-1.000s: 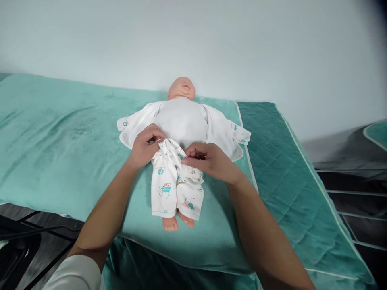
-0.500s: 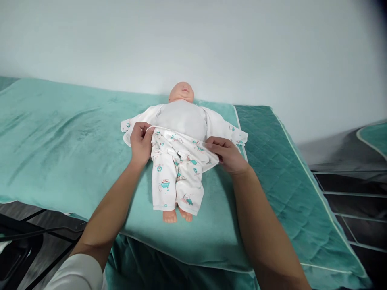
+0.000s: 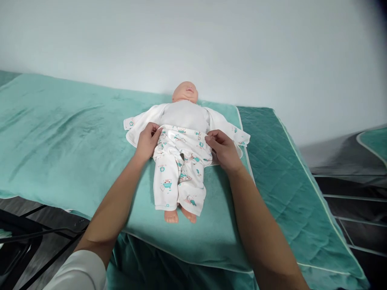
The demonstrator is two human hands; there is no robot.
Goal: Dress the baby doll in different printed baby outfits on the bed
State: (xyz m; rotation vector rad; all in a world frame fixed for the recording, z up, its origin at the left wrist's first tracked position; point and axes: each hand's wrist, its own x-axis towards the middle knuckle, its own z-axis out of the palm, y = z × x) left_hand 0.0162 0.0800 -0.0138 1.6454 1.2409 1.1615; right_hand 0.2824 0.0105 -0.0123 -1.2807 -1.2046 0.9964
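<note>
A baby doll [image 3: 185,93] lies on its back on a teal blanket [image 3: 60,133], head toward the wall. It wears white printed trousers [image 3: 178,169] and lies on an open white jacket [image 3: 225,131] spread out to both sides. My left hand [image 3: 148,141] pinches the trousers' waistband at the doll's left-side hip as I see it. On the other side my right hand [image 3: 222,149] grips the same waistband. The waistband sits at the doll's belly. Two bare feet [image 3: 179,216] stick out of the trouser legs.
The blanket covers a quilted teal mattress [image 3: 287,181] against a pale wall. A dark floor with a metal frame [image 3: 347,209] lies to the right. A black object [image 3: 15,249] and dark bars show at the lower left.
Both hands have pulled the bunched trouser top up from the doll's hips to its belly and spread it flat. The hands moved apart to the doll's sides.
</note>
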